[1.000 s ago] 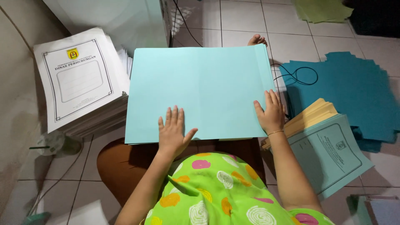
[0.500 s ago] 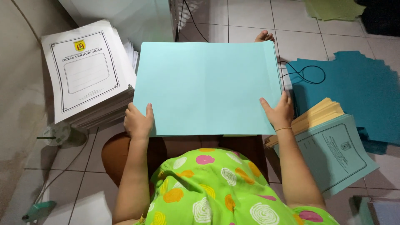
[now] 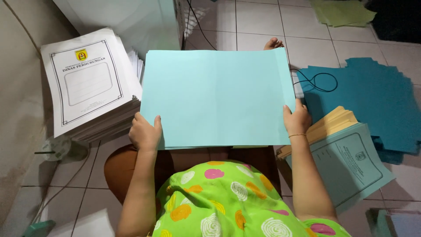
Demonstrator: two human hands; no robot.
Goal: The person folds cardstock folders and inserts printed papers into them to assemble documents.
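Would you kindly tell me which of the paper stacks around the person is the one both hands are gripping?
The plain light blue stack on the lap, held by left hand and right hand. The white printed stack and dark teal sheets lie untouched.

The light blue sheets (image 3: 217, 96) are looking like thin matt card, smooth and unprinted, their edges showing as a layered paper stack. The white stack (image 3: 90, 83) at the left edge of the tiled floor (image 3: 258, 22) is reading as plain matt paper with printed covers. The floor itself is showing glazed ceramic tiles, faintly glossy, with dark grout lines. The dark teal sheets (image 3: 372, 101) toward the floor's right edge are appearing as matt card. The garment (image 3: 228, 202) is looking like soft printed cloth. A thin black cable (image 3: 318, 81) is looking like smooth plastic.
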